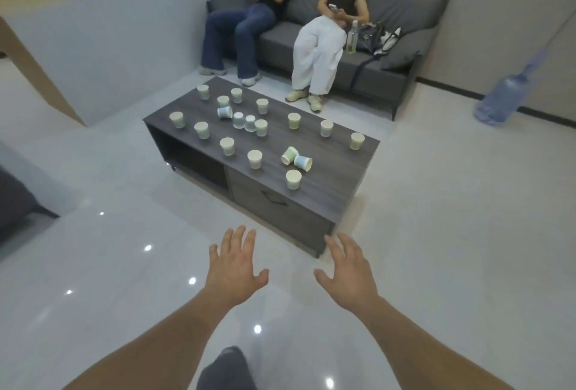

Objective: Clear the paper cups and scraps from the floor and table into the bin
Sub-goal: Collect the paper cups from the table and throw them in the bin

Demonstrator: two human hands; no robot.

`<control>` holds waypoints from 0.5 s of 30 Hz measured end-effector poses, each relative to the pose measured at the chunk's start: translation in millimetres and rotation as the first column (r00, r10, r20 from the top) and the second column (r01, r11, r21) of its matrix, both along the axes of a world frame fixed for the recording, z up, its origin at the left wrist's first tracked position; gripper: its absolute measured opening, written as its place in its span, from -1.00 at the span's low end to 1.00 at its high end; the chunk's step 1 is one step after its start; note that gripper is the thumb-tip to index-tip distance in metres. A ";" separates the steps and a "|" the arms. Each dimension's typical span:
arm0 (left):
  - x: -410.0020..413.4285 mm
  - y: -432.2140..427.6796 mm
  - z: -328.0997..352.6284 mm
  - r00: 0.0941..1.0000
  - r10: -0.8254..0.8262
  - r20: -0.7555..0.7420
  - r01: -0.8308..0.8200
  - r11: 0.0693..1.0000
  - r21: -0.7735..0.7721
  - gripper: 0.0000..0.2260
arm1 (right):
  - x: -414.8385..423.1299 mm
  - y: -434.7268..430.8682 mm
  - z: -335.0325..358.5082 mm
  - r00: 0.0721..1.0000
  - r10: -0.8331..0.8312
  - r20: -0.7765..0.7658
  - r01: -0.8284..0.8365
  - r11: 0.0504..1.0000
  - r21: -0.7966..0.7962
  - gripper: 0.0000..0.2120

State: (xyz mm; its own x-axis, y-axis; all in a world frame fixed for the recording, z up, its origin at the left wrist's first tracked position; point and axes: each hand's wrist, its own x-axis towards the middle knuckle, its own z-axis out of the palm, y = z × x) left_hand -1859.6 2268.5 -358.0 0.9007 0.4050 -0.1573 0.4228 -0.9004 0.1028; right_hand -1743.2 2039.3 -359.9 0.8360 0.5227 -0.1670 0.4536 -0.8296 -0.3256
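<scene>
Several paper cups stand scattered on a low dark grey table (343, 184). Most are upright, such as a green one (293, 179) near the front edge and another (254, 159) left of it. A green cup (289, 155) and a blue cup (303, 162) lie tipped over together. Two blue cups (238, 120) stand upside down mid-table, and one more blue cup (224, 112) lies on its side. My left hand (234, 268) and my right hand (348, 268) hover over the floor in front of the table, fingers spread, holding nothing. No bin is in view.
Two people sit on a grey sofa (396, 78) behind the table, their feet close to its far edge. A large blue water bottle (501, 96) stands by the right wall. A dark seat edge (15, 202) shows at the left. Glossy white floor surrounds the table.
</scene>
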 end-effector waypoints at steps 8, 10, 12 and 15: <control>103.6 128.6 -20.7 1.000 0.013 0.027 -0.010 0.995 -0.098 -0.19 | 101.5 133.4 -9.9 0.998 0.030 -0.061 -0.036 0.994 -0.107 -0.28; 129.5 158.3 -14.3 0.999 -0.007 0.050 0.013 0.993 -0.115 -0.19 | 122.3 159.9 -7.7 0.996 0.002 -0.088 -0.012 0.992 -0.123 -0.28; 154.4 185.2 -9.6 0.998 -0.028 0.051 0.033 0.993 -0.116 -0.18 | 140.1 183.2 -7.1 0.994 -0.022 -0.109 0.008 0.992 -0.125 -0.28; 190.7 211.9 -6.0 0.997 -0.056 0.055 0.063 0.988 -0.139 -0.18 | 166.9 208.2 -11.8 0.988 -0.056 -0.145 0.040 0.993 -0.115 -0.28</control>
State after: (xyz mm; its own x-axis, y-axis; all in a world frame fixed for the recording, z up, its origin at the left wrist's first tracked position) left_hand -1668.9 2480.4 -364.0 0.9308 0.3274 -0.1623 0.3598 -0.8989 0.2500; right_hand -1576.3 2247.6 -371.7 0.8214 0.4535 -0.3458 0.3661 -0.8842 -0.2901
